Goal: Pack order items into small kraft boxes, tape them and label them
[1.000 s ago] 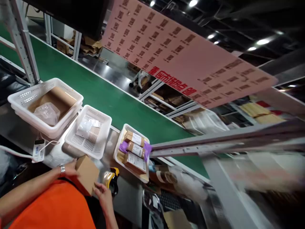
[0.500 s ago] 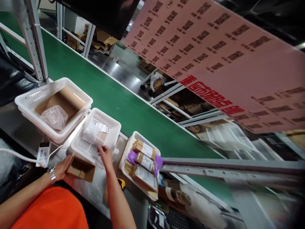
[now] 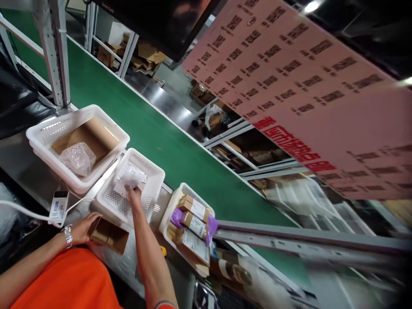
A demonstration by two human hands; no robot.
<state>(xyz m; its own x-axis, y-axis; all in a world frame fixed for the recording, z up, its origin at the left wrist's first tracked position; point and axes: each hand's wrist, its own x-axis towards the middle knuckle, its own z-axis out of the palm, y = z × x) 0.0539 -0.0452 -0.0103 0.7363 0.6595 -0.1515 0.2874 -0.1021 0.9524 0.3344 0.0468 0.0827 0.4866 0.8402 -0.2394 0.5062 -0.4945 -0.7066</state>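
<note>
My left hand point(image 3: 83, 228), with a metal watch at the wrist, grips the left end of an open cardboard box point(image 3: 109, 235). The box's inside faces up and shows brown flaps. My right hand point(image 3: 133, 195) reaches into the middle white basket point(image 3: 156, 175), its fingers closed on the near edge of a small clear plastic packet point(image 3: 124, 185). A white label or slip lies by the packet, partly hidden.
At the left, stacked white baskets point(image 3: 32, 135) hold cardboard and bubble wrap point(image 3: 79, 158). A basket of labelled parcels point(image 3: 195, 226) stands right. A green conveyor point(image 3: 161, 124) runs behind. A white device point(image 3: 59, 208) lies front left. A pink code sheet point(image 3: 289, 86) hangs above.
My right hand has moved further into the middle basket, from its bare near side to the packet, and has taken hold of it. My left hand stays on the box.
</note>
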